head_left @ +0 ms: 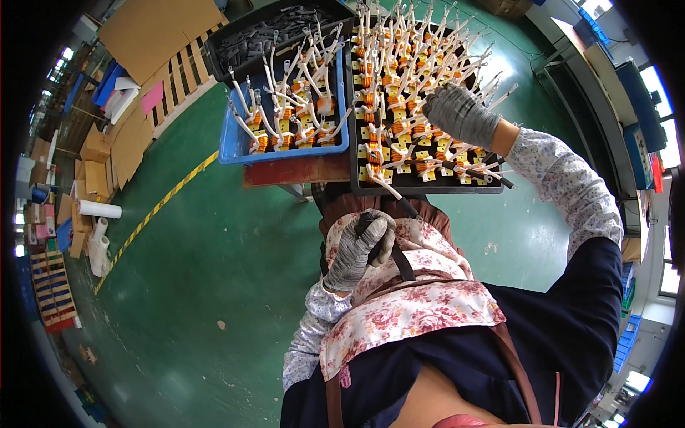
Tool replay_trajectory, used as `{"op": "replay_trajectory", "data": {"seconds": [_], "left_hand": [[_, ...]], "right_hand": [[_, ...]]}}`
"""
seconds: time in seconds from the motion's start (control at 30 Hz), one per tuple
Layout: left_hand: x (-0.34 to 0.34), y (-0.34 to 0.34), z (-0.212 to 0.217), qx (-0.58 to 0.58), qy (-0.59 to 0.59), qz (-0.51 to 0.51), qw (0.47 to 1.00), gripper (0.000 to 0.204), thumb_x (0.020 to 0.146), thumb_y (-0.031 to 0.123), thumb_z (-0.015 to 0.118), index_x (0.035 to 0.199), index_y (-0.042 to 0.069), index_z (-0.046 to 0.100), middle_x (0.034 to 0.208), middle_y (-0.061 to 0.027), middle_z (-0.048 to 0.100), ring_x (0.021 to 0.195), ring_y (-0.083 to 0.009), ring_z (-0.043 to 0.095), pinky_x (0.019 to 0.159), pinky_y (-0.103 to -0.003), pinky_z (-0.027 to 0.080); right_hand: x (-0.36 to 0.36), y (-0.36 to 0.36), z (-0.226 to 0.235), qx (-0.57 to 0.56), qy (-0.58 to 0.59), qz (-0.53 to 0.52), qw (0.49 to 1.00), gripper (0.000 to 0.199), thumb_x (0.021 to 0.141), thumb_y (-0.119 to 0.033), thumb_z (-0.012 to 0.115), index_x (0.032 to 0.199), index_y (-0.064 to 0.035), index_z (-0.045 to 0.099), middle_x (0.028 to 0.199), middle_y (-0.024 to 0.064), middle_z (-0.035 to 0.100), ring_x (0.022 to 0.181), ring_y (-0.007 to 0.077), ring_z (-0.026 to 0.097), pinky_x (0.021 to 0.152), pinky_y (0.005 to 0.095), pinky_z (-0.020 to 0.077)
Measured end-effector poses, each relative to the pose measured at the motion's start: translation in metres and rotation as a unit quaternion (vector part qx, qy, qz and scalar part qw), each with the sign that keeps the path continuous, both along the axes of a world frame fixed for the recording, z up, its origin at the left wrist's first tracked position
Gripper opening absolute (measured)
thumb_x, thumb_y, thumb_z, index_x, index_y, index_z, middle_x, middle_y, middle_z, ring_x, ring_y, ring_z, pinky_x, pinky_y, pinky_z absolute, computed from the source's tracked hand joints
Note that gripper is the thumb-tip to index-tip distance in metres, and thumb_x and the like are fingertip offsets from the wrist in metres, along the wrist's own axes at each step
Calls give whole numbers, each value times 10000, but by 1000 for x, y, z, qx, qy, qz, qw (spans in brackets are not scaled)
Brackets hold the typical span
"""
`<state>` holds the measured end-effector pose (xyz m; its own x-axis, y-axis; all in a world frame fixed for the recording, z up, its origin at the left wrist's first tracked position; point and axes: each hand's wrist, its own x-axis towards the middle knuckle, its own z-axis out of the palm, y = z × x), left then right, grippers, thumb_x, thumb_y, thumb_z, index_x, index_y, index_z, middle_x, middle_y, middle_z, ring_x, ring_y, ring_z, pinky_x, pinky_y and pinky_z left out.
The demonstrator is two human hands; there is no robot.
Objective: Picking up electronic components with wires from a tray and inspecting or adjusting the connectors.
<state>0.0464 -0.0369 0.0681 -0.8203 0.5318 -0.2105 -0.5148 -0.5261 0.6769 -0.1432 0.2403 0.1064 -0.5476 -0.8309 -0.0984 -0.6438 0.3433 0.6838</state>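
My left hand [359,250], in a grey glove, is closed in front of my apron around short pieces of black tubing [368,222]. My right hand [462,115], gloved too, reaches over the right side of a black tray [428,190]. Its fingers are curled together among upright white leads; what they hold, if anything, is hidden. Rows of copper-coloured coils with yellow plates and white leads [399,128] fill this tray. Black sleeves cover some leads along the near edge, and one sleeved lead [394,189] sticks out toward me.
Left of the tray, a blue bin [235,158] holds more coils on a red-brown surface [300,171]. Behind it stands a black bin of loose black tubing [275,32]. Cardboard [153,32] and a pallet [189,68] lie at far left; a bench [592,64] stands at right.
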Motion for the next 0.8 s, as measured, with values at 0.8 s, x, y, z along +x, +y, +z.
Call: {"op": "replay_trajectory", "data": {"seconds": [0.8], "left_hand": [[-2,2,5,-13,11,4,1000,208,931,240,514,948,43,578,658,-7,557,478,-66,461,408,-186,321]], "right_hand": [[10,-18,26,-272,-246,-186,912,156,795,-173,631,899,-58,625,741,117,612,696,292,607,642,391,489]]}}
